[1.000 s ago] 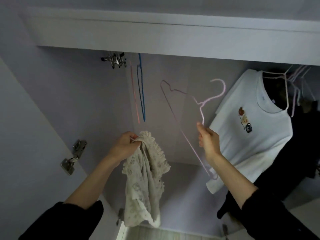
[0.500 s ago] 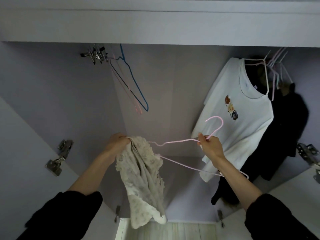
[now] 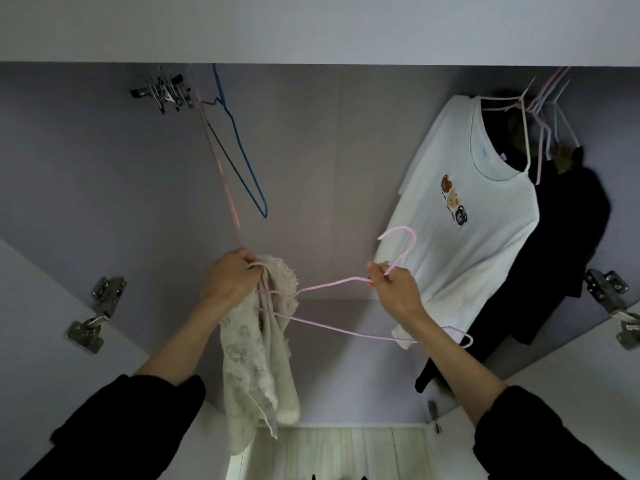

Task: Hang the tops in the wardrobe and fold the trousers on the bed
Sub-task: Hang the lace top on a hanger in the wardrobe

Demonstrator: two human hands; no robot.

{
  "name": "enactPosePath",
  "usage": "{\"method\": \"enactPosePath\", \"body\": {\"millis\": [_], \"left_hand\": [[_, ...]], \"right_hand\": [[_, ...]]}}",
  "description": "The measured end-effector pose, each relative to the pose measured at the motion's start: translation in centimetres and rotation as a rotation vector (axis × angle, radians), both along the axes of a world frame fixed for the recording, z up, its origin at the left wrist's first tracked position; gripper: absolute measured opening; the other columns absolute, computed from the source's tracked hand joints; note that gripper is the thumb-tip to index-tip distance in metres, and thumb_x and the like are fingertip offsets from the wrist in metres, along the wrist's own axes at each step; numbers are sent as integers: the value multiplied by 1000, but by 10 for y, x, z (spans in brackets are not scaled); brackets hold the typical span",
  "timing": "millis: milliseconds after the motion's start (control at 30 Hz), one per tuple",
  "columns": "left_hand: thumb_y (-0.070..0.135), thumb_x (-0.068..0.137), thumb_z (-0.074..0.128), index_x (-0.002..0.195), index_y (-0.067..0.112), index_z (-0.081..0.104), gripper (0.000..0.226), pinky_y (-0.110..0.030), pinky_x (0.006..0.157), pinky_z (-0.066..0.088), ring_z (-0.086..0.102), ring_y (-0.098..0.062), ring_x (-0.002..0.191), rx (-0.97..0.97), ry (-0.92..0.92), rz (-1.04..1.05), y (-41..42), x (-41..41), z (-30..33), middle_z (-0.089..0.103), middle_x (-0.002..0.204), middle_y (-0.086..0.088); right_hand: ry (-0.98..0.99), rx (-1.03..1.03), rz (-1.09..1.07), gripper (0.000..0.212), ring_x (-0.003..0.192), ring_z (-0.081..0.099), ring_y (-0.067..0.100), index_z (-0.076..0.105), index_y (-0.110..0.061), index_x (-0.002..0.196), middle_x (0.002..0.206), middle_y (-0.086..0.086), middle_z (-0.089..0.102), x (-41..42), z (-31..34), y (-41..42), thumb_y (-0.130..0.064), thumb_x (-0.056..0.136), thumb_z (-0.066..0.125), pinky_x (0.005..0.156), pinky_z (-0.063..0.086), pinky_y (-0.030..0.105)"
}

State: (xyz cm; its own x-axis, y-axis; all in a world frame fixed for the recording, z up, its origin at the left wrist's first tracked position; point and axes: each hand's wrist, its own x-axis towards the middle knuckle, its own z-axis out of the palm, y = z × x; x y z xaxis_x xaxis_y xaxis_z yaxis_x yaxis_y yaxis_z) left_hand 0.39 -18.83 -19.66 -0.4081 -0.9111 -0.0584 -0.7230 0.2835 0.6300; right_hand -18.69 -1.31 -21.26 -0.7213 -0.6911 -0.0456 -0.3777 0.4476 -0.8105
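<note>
Two bare hands reached up into an open lilac wardrobe (image 3: 86, 161), where a blue wire hanger (image 3: 242, 161) dangled from the rail at upper left. The left hand (image 3: 230, 277) had its fingers curled tight round the bunched top edge of a cream lace top (image 3: 249, 358), which hung limp below it, with one end of a pink wire hanger (image 3: 332, 327) reaching into the gathered fabric. To the right, the right hand (image 3: 394, 289) pinched that hanger at the base of its hook, and beyond it a white printed T-shirt (image 3: 467, 220) hung beside dark garments (image 3: 568, 237).
</note>
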Motion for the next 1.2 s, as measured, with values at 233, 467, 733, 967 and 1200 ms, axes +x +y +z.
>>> {"method": "enactPosePath", "body": {"millis": [233, 467, 733, 967, 1200], "left_hand": [[23, 85, 62, 84, 22, 59, 4, -26, 73, 42, 59, -21, 80, 33, 124, -91, 26, -21, 23, 56, 71, 8], [28, 85, 64, 86, 18, 60, 11, -27, 64, 39, 59, -21, 82, -393, -61, -360, 44, -11, 33, 56, 90, 4], [25, 88, 62, 92, 13, 56, 14, -31, 80, 36, 57, -24, 84, -608, -132, -615, 41, -11, 42, 63, 86, -1], [8, 92, 53, 87, 20, 38, 20, -26, 62, 32, 48, -22, 74, -378, -66, -674, 49, -12, 32, 45, 82, 7], [-6, 86, 50, 86, 23, 38, 32, -25, 69, 34, 46, -18, 80, -395, 9, -704, 52, -1, 38, 45, 82, 13]], "right_hand": [[15, 22, 207, 45, 69, 51, 28, 56, 1, 73, 70, 13, 59, 52, -7, -29, -33, 99, 43, 67, 37, 32], [-250, -329, 43, 44, 44, 39, 7, 59, 1, 69, 54, -3, 48, 58, 7, -32, -26, 99, 44, 51, 35, 20], [-462, -440, 144, 27, 49, 38, 8, 66, 5, 80, 56, 0, 50, 45, 18, -11, -10, 91, 47, 52, 32, 19], [-986, -211, 293, 23, 60, 58, 17, 59, -5, 101, 75, 12, 63, 21, 16, 1, -5, 97, 36, 53, 46, 24], [-894, 61, 596, 31, 82, 64, 15, 54, -6, 119, 91, 3, 63, 7, 26, -5, 0, 89, 58, 77, 54, 33]]}}
